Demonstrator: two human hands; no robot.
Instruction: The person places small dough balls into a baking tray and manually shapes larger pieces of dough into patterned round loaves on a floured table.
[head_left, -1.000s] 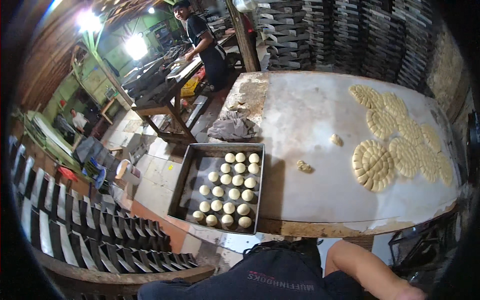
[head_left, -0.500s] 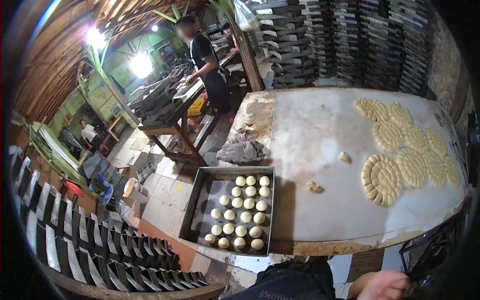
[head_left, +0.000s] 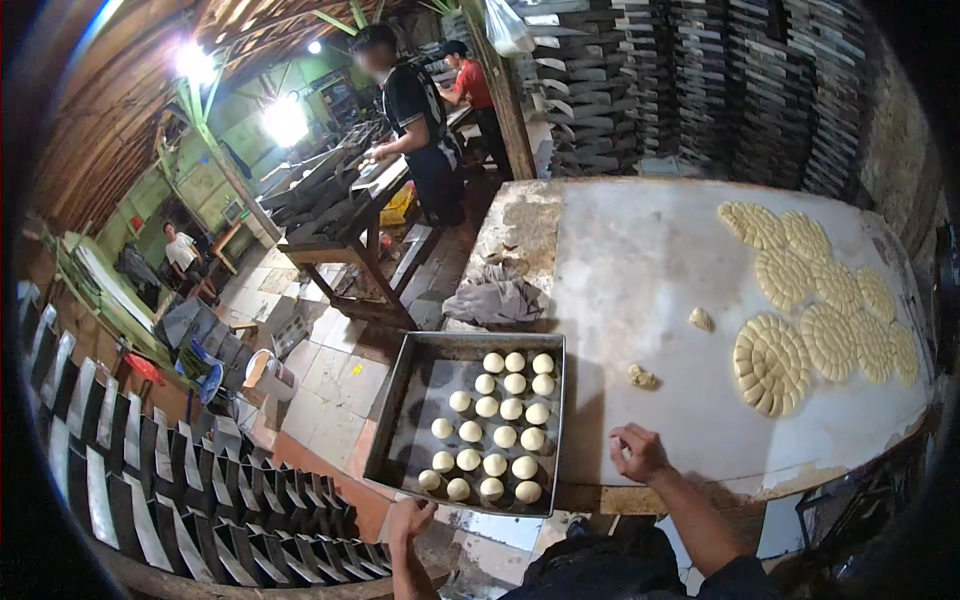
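A dark square baking tray [head_left: 405,440] holds rows of pale round dough balls [head_left: 505,408], mostly toward its right side. My left hand [head_left: 408,518] is closed at the tray's near-left rim; its fingertips are partly hidden. Over the near edge of the pale worktable [head_left: 640,260], just right of the tray, my right hand [head_left: 638,452] has its fingers curled in. What they hold, if anything, cannot be made out. Beyond that hand lie two small dough scraps, one lumpy [head_left: 642,377] and one smoother [head_left: 701,319]. Flat round dough pieces [head_left: 772,365] cut into segments cover the table's right side.
A grey cloth [head_left: 492,300] lies at the table's left edge. Stacked dark metal pans [head_left: 580,95] rise behind the table, and more pans [head_left: 190,480] stand at lower left. A person in dark clothes [head_left: 415,135] works at another bench; a person in red [head_left: 475,85] stands beyond.
Both hands have come forward: my left to the tray's near rim, my right from the lower edge to the table. The view has shifted slightly, and the person in red shows more fully.
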